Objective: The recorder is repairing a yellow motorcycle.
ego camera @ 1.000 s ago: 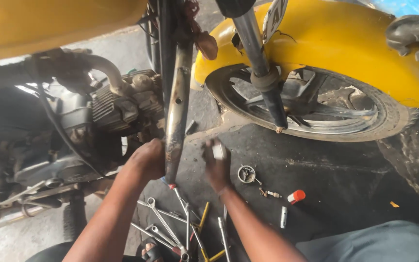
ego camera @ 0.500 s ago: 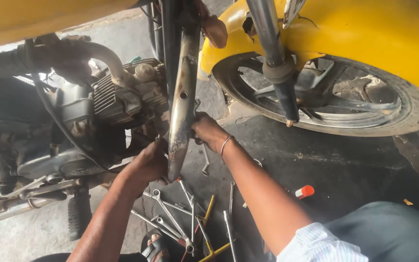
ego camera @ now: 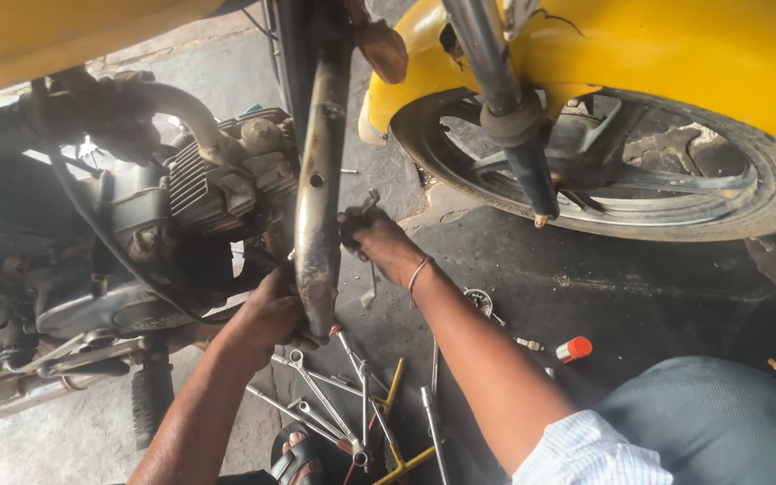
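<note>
Rusty metal guard (ego camera: pixel 318 189) hangs down in front of the engine (ego camera: pixel 181 193), between my two hands. No containers in view; tools lie loose on the floor (ego camera: pixel 604 287).

Left hand (ego camera: pixel 267 314): clenched around the guard's lower end, fingers wrapped behind it, thumb side toward the engine. Firm grasp, no gap showing.

Right hand (ego camera: pixel 374 241): closed up against the guard's right edge, about mid-height, just below the small hole in the plate. A small metal tool (ego camera: pixel 370 199) sticks up out of the fist, so I'm gripping that; can't tell what kind, the head is too small to read. Bangle on that wrist.

Guard position: near-vertical, slightly tilted, top end up by the frame, bottom end in my left hand, above the spanners.

Around it:
- Spanners (ego camera: pixel 334 404) spread on the floor just below the hands, several overlapping, with a yellow-handled tool (ego camera: pixel 394 386) among them.
- Small orange-capped item (ego camera: pixel 574 348) on the floor to the right, apart from the spanners.
- Front wheel (ego camera: pixel 621 189) under the yellow mudguard (ego camera: pixel 639 54), fork leg (ego camera: pixel 509 117) in front of it, right of the right hand.
- Sandalled foot (ego camera: pixel 294 454) at the bottom edge, touching the spanner pile.
</note>
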